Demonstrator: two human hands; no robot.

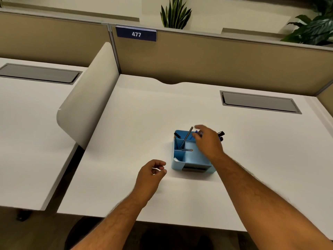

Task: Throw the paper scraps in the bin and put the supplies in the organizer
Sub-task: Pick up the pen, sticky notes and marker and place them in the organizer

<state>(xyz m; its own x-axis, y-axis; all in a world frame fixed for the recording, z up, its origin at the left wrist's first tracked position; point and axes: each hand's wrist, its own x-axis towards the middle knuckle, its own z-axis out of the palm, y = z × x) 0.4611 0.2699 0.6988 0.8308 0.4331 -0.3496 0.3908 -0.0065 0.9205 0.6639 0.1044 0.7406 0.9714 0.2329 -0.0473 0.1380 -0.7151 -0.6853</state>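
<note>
A light blue organizer [191,157] stands on the white desk [137,123], a little right of center. A dark pencil [187,137] leans in its back compartment, beside a black pen [177,135]. Another pencil [183,150] lies across a divider. My right hand [209,143] hovers over the organizer's back right corner, closed around pens [221,134] whose dark ends stick out to the right. My left hand [151,173] hangs loosely curled and holds nothing, just left of the organizer's front. No paper scraps or bin are in view.
A curved grey divider panel [90,98] rises at the desk's left edge, with a neighbouring desk [27,132] beyond it. A grey cable hatch [259,102] sits at the back right. Tan partition walls [207,58] close off the back.
</note>
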